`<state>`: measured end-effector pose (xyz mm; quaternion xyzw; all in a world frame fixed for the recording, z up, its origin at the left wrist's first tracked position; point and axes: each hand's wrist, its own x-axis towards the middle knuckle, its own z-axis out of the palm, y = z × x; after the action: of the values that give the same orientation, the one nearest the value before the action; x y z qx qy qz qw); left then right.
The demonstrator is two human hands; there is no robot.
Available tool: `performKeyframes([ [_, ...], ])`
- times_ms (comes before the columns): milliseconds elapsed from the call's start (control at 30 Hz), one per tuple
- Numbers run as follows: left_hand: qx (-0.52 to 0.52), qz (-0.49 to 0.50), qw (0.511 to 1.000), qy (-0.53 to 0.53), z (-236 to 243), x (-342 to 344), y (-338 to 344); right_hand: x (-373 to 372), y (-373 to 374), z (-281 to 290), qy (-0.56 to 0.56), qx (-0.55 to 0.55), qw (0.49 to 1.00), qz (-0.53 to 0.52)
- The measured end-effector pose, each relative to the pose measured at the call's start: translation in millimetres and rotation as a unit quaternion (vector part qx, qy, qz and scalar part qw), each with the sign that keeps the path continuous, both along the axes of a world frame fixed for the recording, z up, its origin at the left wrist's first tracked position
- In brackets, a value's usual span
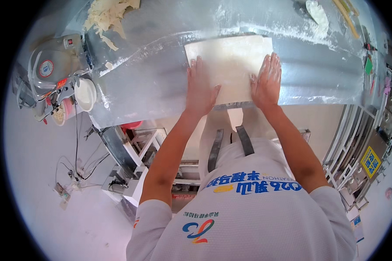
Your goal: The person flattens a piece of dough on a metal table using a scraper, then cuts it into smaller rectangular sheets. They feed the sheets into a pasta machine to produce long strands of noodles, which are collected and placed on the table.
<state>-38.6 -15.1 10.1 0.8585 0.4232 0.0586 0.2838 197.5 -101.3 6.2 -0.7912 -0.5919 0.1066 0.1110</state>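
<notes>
A pale, roughly rectangular sheet of dough (234, 61) lies flat on the floured metal worktop (143, 82), near its front edge. My left hand (200, 89) rests along the dough's left side, fingers stretched out and pointing away from me. On the opposite side, my right hand (266, 82) lies flat along the right edge, its fingers also straight and dusted with flour. Both thumbs point inward over the sheet. Neither hand grips anything; whether the palms press on the dough or on the worktop beside it, I cannot tell.
Torn dough scraps (109, 19) are heaped at the far left. White flour (318, 19) and a wooden stick (347, 19) lie at the far right. A machine with a clear cover (52, 65) and a white bowl (85, 94) stand off the left end. Cables (78, 172) trail at lower left.
</notes>
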Motion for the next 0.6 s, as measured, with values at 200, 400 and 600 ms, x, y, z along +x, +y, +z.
performKeyframes([
  [200,0.04,-0.021,0.996,-0.079,-14,-3,7,3,-3,-7,0.049,0.035,0.998,-0.003],
  [400,0.079,0.022,0.996,-0.026,-8,14,35,9,21,-9,0.048,0.067,0.996,-0.034],
  [600,0.099,0.027,0.994,-0.032,-15,24,54,12,49,-16,-0.009,0.032,0.999,-0.03],
])
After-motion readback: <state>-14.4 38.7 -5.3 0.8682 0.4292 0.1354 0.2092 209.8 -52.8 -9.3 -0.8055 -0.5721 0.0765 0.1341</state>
